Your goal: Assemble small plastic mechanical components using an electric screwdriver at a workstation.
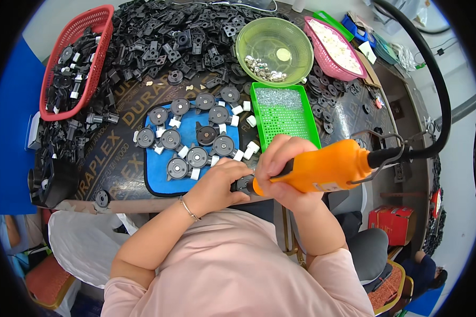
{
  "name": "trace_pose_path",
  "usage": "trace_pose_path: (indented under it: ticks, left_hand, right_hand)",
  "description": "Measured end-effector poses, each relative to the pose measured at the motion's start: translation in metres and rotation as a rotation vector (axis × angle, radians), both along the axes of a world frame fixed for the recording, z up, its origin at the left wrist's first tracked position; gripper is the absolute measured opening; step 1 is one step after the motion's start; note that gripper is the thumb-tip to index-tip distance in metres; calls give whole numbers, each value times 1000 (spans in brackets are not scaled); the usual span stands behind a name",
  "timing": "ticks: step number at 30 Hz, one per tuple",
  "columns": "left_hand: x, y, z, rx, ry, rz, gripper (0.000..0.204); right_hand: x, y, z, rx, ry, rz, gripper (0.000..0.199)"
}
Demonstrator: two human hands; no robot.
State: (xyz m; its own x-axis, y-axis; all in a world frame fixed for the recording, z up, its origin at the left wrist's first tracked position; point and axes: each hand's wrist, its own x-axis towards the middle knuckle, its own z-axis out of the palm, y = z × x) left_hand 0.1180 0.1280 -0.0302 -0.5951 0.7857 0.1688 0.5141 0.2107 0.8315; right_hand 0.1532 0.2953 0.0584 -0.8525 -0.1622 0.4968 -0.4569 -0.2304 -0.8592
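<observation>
Orange plastic clads the driver (pixel 322 168) in our right hand (pixel 291 168), its fingers wrapped round the front of the body, while the fingers of our left hand (pixel 222 182) grip a small black part (pixel 242 185) at the tool's tip, by the front edge of the desk (pixel 121 177). Just beyond our left hand, a blue mat (pixel 156 169) carries grey discs (pixel 197 157) with white tabs (pixel 195 173). Past our right hand lies a green tray (pixel 285 121) of silvery pieces (pixel 280 99), with a mesh bowl (pixel 293 37) behind it.
</observation>
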Motion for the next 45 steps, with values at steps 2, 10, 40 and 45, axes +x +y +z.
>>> trace_pose_path:
  ticks: [2, 10, 40, 45]
  left_hand:
    - [0, 0, -4, 15, 1, 7, 57]
    - [-2, 3, -8, 98, -20, 26, 45]
    - [-80, -107, 62, -537, 345, 236, 55]
    - [-84, -97, 51, -591, 455, 241, 53]
  right_hand:
    - [1, -3, 2, 10, -35, 25, 22]
    - [-1, -12, 4, 65, -10, 47, 20]
    - [-10, 52, 4, -324, 33, -165, 29]
    - [-10, 57, -3, -275, 62, -333, 26]
